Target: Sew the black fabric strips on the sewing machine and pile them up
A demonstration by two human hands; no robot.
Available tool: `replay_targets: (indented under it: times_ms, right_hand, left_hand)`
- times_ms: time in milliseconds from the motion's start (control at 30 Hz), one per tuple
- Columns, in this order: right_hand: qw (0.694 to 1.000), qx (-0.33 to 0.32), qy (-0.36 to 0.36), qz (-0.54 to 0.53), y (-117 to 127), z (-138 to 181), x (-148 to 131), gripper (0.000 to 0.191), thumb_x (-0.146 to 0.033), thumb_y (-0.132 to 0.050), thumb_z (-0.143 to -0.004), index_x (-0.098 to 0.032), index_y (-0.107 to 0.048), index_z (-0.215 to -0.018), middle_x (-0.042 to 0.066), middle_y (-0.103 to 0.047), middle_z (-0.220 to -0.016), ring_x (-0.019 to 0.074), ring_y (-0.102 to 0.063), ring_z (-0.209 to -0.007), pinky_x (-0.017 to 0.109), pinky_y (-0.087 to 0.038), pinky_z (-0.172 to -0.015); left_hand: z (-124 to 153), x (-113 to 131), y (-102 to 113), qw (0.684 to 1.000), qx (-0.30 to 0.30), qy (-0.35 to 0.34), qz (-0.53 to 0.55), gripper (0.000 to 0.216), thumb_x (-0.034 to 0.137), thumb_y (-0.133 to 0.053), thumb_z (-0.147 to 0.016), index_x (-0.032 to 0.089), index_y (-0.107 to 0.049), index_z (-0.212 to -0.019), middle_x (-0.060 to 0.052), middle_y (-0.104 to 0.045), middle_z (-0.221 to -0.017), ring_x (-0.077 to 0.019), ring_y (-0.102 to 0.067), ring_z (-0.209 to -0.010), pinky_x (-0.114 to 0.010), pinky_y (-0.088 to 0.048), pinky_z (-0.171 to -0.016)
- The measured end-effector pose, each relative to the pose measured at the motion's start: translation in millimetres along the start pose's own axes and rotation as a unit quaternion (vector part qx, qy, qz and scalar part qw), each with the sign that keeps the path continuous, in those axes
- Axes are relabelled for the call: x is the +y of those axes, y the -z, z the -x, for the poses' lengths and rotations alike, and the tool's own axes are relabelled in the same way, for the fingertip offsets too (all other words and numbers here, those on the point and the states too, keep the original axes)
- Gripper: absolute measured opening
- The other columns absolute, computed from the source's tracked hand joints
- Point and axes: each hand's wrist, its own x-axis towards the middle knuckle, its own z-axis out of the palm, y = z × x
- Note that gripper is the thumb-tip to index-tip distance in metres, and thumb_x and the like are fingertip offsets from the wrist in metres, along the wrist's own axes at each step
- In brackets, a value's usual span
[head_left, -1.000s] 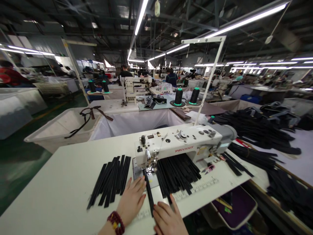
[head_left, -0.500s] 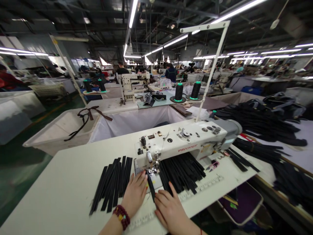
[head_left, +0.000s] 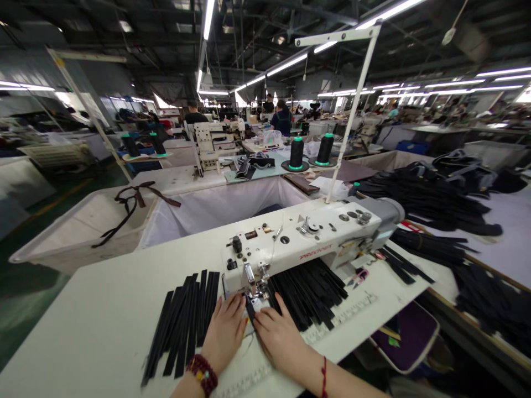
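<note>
A white sewing machine [head_left: 307, 240] stands on the white table [head_left: 91, 326]. A narrow black strip [head_left: 250, 308] lies under its needle, between my two hands. My left hand [head_left: 226, 331], with a red bead bracelet at the wrist, rests flat to the left of the strip, fingers stretched toward the needle. To the strip's right, my right hand [head_left: 280, 334] lies flat with its fingers touching the strip. A row of black strips [head_left: 185, 320] sits to the left of my left hand. A bigger pile of black strips [head_left: 309, 290] lies under the machine arm.
Two black thread cones [head_left: 309, 152] stand behind the machine by a white thread stand [head_left: 350, 110]. Heaps of black straps [head_left: 431, 204] cover the table on the right. A white cloth bin [head_left: 207, 210] sits behind my table. Other people work at machines far back.
Both hands have slid forward toward the needle, and most of the strip between them has passed under it. The camera has shifted a little to the right.
</note>
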Motion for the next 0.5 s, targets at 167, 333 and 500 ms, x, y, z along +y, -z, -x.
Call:
replay_targets:
  times_ms: [167, 333, 500]
  right_hand:
    - [1.0, 0.015, 0.003, 0.01, -2.9, -14.5, 4.7, 0.024, -0.016, -0.055, -0.097, -0.015, -0.066, -0.118, 0.01, -0.07, -0.109, 0.0241, -0.058, -0.107, 0.058, -0.01, -0.121]
    - [0.999, 0.012, 0.018, 0.039, -1.4, -26.3, 6.7, 0.027, -0.014, -0.054, -0.097, -0.011, -0.063, -0.122, 0.01, -0.068, -0.112, 0.0253, -0.057, -0.112, 0.059, -0.014, -0.121]
    - [0.997, 0.02, 0.022, 0.07, -6.1, -33.9, 6.9, 0.029, -0.016, -0.055, -0.097, -0.01, -0.062, -0.125, 0.011, -0.066, -0.112, 0.0269, -0.056, -0.109, 0.057, -0.019, -0.12]
  left_hand:
    - [-3.6, -0.3, 6.6, 1.0, -0.016, -0.001, 0.008, 0.04, 0.02, -0.044, -0.095, 0.014, -0.059, -0.132, -0.013, -0.066, -0.13, -0.0304, -0.055, -0.125, -0.058, -0.041, -0.109]
    - [-7.0, 0.3, 8.6, 0.999, -0.037, -0.003, 0.007, 0.039, 0.021, -0.044, -0.096, 0.012, -0.06, -0.13, -0.015, -0.066, -0.129, -0.0323, -0.056, -0.124, -0.062, -0.04, -0.108]
    - [-8.5, -2.6, 13.4, 0.998, -0.046, 0.01, 0.03, 0.04, 0.02, -0.047, -0.094, 0.013, -0.06, -0.131, -0.015, -0.066, -0.13, -0.0316, -0.055, -0.125, -0.06, -0.04, -0.108]
